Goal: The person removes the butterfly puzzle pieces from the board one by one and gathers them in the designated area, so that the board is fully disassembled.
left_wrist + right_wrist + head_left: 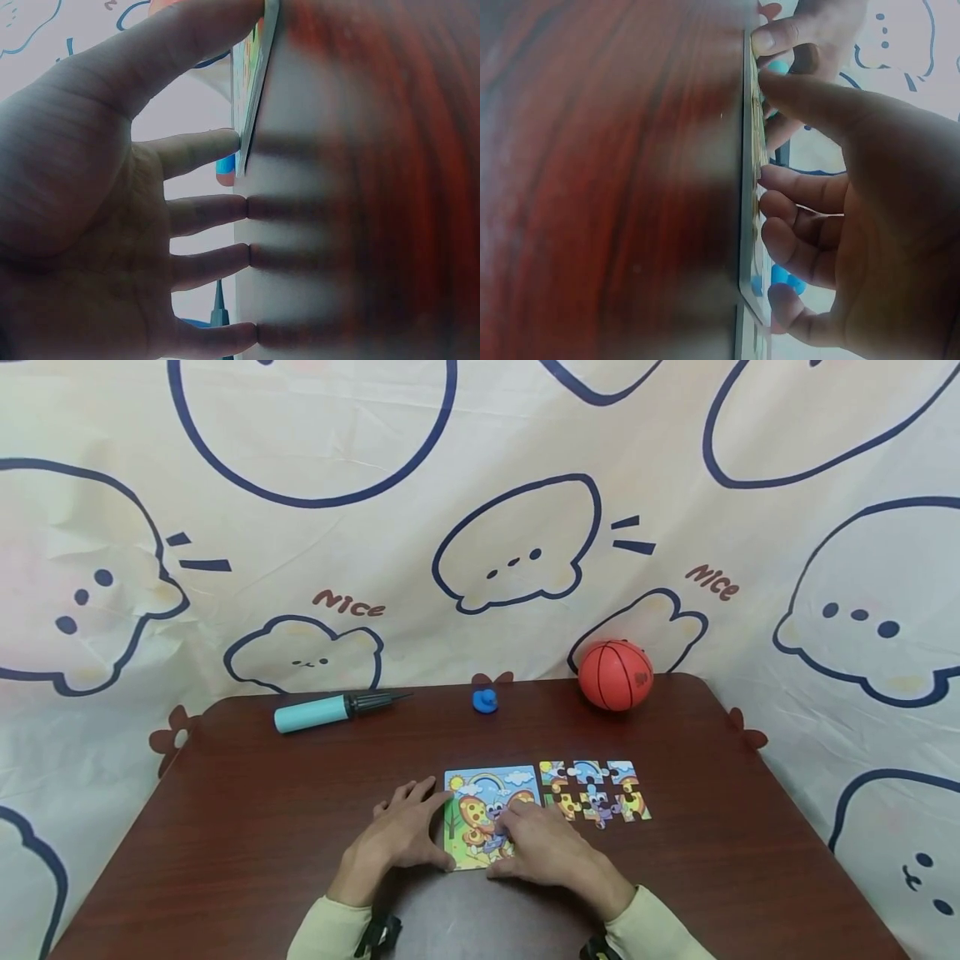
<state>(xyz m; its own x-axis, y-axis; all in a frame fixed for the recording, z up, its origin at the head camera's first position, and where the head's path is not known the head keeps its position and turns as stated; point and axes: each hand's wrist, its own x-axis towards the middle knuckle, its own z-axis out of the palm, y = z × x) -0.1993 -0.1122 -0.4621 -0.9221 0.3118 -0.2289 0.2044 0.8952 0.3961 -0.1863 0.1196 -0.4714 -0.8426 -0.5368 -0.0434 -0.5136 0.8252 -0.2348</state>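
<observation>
A square picture puzzle board [480, 852] with a rainbow and cartoon butterfly lies flat on the table. My left hand [405, 827] is at its left side, fingers spread. In the left wrist view, the left thumb [202, 30] and index finger [199, 150] meet the board's edge, while the other fingertips rest on the table. My right hand [547, 847] is over the board's right part, covering some of the picture. Its bent fingers [799, 247] touch down on the surface in the right wrist view, thumb near the front edge.
Several jigsaw pieces [588, 772] lie in two rows just right of the board. Along the table's back are a turquoise hand pump [311, 714], a small blue rubber duck [484, 701] and a red basketball [615, 675]. A printed cloth [405, 543] hangs behind the table [247, 827].
</observation>
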